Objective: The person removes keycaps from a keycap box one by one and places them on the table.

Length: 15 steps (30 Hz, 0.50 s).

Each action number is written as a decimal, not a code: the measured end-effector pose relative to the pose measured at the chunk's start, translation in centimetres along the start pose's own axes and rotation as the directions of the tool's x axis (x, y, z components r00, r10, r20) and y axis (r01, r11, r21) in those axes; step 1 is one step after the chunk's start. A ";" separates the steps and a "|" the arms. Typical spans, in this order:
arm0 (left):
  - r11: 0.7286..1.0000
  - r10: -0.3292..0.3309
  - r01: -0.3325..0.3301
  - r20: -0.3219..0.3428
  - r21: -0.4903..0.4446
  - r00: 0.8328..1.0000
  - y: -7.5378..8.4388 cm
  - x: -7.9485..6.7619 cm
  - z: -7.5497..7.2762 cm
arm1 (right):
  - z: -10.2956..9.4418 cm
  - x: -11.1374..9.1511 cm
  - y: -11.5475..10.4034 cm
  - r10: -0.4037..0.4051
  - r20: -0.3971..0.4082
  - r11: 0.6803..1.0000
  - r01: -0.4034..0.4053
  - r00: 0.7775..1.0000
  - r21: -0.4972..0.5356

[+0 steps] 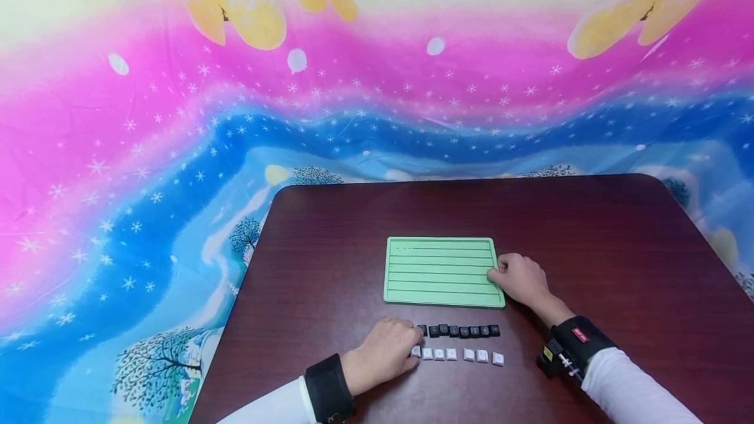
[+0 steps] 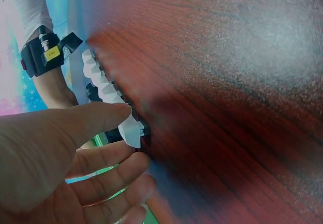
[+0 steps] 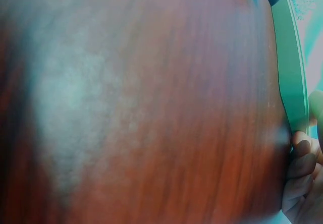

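Note:
My left hand (image 1: 385,349) is at the left end of a row of white keycaps (image 1: 451,354). Between its thumb and index finger it pinches a white keycap (image 2: 129,134), while the other fingers curve loosely below in the left wrist view. A light green board (image 1: 442,272) with dark parallel lines lies on the table beyond the keycaps. At the board's right edge, my right hand (image 1: 521,278) grips the rim, thumb over the top. In the right wrist view its curled fingers (image 3: 300,166) appear at the board's edge.
A row of black keycaps (image 1: 464,332) runs between the white row and the board. The dark reddish-brown table (image 1: 318,247) has rounded far corners. Behind it hangs a colourful printed cloth (image 1: 377,84). Black bands with small devices wrap both wrists.

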<state>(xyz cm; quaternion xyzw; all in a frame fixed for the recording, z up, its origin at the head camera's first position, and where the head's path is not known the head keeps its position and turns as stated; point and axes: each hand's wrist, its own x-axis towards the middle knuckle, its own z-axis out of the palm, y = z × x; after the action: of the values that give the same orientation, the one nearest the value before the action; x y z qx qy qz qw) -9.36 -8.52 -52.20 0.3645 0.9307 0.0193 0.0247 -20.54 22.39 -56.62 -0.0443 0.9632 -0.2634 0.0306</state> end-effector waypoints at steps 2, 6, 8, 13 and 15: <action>1.000 -0.006 0.006 0.003 0.009 1.000 0.0 0.0 -0.1 | 0.0 0.0 0.0 0.003 0.001 1.000 -0.003 1.000 -0.003; 1.000 -0.013 0.013 -0.009 0.025 1.000 -0.1 0.1 -0.4 | 0.0 0.1 0.1 0.003 0.001 1.000 -0.003 1.000 -0.008; 1.000 -0.011 0.012 -0.026 0.027 1.000 -0.1 0.1 -0.6 | 0.0 0.0 0.1 0.002 0.000 1.000 -0.002 1.000 -0.005; 0.999 -0.003 0.006 -0.072 0.041 0.997 -0.3 0.1 -0.7 | 0.0 0.0 0.2 -0.006 -0.001 1.000 0.006 1.000 -0.002; 0.999 -0.002 0.005 -0.083 0.035 0.997 -0.3 0.2 -0.7 | 0.0 0.1 0.2 -0.006 -0.001 1.000 0.006 1.000 -0.003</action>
<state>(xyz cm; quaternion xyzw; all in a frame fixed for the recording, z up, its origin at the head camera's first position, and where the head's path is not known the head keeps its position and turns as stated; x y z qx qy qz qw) -9.76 -8.67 -51.50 0.3621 0.9318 0.0180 -0.0201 -20.61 22.56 -56.77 -0.0470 0.9635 -0.2620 0.0295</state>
